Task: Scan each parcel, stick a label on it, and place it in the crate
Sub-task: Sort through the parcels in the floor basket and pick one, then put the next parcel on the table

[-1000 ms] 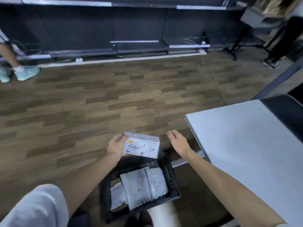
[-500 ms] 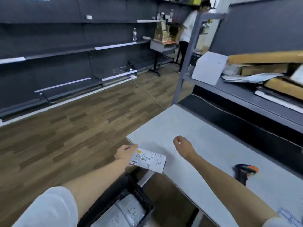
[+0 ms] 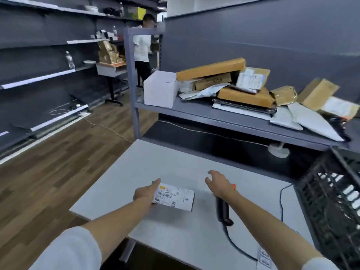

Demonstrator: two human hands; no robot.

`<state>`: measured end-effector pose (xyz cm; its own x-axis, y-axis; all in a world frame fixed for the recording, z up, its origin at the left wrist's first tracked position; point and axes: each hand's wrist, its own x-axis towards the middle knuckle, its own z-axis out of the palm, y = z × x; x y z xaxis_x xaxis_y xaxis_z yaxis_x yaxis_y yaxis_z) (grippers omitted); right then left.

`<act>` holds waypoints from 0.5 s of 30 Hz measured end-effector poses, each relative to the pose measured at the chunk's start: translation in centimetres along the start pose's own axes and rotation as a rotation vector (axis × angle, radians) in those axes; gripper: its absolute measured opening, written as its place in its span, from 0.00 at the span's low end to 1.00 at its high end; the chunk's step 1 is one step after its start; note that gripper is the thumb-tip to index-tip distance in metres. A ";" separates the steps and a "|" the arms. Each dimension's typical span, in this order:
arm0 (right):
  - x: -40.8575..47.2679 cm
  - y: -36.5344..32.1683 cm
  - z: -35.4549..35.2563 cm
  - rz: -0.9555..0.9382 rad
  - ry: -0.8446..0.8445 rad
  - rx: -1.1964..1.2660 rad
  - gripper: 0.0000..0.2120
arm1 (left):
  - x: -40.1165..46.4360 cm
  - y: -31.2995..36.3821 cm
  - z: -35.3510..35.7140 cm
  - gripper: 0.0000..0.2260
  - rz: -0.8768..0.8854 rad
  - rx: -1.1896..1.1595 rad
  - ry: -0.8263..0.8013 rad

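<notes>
My left hand (image 3: 146,192) grips a small white parcel (image 3: 175,196) by its left end, low over the white table (image 3: 155,158); a barcode label faces up on it. To the right, my right hand (image 3: 218,183) hovers over the table with fingers spread and holds nothing. Partly hidden under that wrist lies a black handheld scanner (image 3: 224,209) with an orange tip, its cable running toward me. A black plastic crate (image 3: 331,201) stands at the table's right edge. A strip of labels (image 3: 264,257) lies near the front edge.
A grey shelf (image 3: 224,117) behind the table carries a white box (image 3: 160,88), brown cartons (image 3: 243,96) and white mailers (image 3: 309,119). Wood floor lies to the left with dark wall shelving. Another person (image 3: 142,49) stands in the background by a small table.
The view swung from the floor crate up to the table. My left hand carried the parcel from above that crate onto the table area. My right hand moved over the scanner.
</notes>
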<state>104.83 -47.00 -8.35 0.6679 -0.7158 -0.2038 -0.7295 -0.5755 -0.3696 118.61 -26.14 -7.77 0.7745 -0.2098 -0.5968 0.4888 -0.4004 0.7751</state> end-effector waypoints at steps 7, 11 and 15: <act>0.5 6.5 0.0 0.161 -0.011 0.078 0.16 | 2.3 0.9 5.7 0.19 -0.010 0.039 -0.037; 0.4 8.6 1.7 0.265 -0.033 0.203 0.11 | 3.8 1.4 7.8 0.19 -0.038 0.059 -0.057; 0.9 8.8 3.7 0.391 -0.083 0.321 0.19 | 5.3 2.0 9.2 0.22 -0.061 0.090 -0.060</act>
<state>99.59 -51.19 -15.15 0.3730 -0.8120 -0.4489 -0.8538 -0.1111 -0.5085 119.97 -36.30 -11.29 0.7175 -0.2349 -0.6557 0.4942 -0.4917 0.7169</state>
